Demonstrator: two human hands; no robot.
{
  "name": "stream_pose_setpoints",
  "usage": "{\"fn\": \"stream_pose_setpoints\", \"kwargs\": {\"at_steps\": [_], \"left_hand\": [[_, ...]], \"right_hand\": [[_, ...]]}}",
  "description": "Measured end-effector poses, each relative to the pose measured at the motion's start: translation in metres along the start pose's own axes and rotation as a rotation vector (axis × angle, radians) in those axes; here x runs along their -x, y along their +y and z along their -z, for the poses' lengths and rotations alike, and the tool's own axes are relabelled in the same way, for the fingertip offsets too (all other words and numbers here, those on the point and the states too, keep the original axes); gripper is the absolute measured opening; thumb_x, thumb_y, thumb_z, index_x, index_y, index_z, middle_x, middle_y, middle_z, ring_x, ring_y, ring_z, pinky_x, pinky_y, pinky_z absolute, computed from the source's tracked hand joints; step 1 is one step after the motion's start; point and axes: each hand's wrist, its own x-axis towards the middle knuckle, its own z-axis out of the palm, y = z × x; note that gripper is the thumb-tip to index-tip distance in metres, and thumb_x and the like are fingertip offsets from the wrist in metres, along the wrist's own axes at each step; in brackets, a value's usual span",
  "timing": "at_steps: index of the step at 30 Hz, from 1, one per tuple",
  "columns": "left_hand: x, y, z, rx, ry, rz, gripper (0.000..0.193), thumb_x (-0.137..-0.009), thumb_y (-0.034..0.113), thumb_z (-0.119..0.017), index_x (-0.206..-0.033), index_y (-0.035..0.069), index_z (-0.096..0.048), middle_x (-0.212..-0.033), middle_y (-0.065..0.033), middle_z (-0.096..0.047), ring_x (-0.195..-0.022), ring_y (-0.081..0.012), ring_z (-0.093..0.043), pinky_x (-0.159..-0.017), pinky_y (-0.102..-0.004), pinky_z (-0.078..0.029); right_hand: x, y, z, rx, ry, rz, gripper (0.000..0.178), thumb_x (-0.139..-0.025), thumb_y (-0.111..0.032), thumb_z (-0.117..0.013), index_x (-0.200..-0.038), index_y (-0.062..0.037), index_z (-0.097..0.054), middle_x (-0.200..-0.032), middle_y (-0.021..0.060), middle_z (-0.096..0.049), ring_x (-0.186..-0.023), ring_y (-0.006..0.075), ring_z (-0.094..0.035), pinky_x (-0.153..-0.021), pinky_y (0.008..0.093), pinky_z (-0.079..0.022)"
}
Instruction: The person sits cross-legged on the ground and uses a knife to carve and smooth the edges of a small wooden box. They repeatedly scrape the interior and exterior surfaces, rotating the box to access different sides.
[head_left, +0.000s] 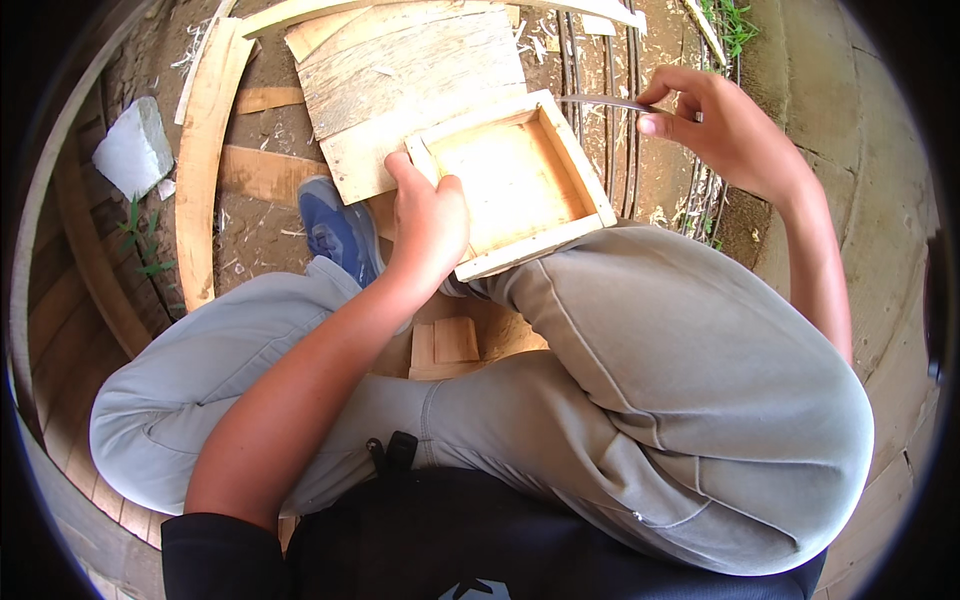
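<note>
A shallow open wooden box (pixel 515 185) rests tilted by my right knee, its inside facing up. My left hand (pixel 430 215) is closed on the box's left wall, the thumb side against the frame. Off the far right corner of the box, my right hand (pixel 705 125) pinches a thin, narrow metal strip (pixel 605 101), like a file or blade. The strip's tip lies at or very near that corner; whether it touches I cannot tell. Beneath and beyond the box is a weathered wooden board (pixel 400 75).
Curved wood strips (pixel 205 170) lie to the left, beside a white stone block (pixel 135 148). Thin dark rods (pixel 608 150) run along the dirt on the right, among wood shavings. My blue shoe (pixel 338 232) is near the board. Small wood blocks (pixel 445 342) lie between my legs.
</note>
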Motion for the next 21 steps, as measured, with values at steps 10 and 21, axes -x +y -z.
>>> {"fn": "stream_pose_setpoints", "kwargs": {"at_steps": [10,21], "left_hand": [[0.001,0.003,-0.001,-0.006,-0.001,0.012,0.048,-0.093,0.005,-0.048,-0.135,-0.010,-0.031,-0.135,-0.0327,-0.052,-0.127,-0.0377,-0.055,-0.110,-0.0421,-0.040],[0.001,0.001,0.000,0.011,-0.002,-0.008,0.046,-0.093,0.005,-0.048,-0.134,-0.009,-0.031,-0.134,-0.0325,-0.052,-0.125,-0.0375,-0.055,-0.109,-0.0420,-0.040]], "right_hand": [[-0.037,-0.007,0.010,0.438,-0.044,0.393,0.017,-0.099,-0.021,-0.065,-0.105,-0.0084,-0.074,-0.082,0.0089,-0.075,-0.077,0.0238,-0.073,-0.073,0.0427,-0.055],[-0.052,0.013,-0.009,0.474,-0.039,0.514,0.014,-0.100,-0.020,-0.063,-0.097,-0.0106,-0.073,-0.082,0.0025,-0.070,-0.086,0.0159,-0.063,-0.089,0.0392,-0.047]]}}
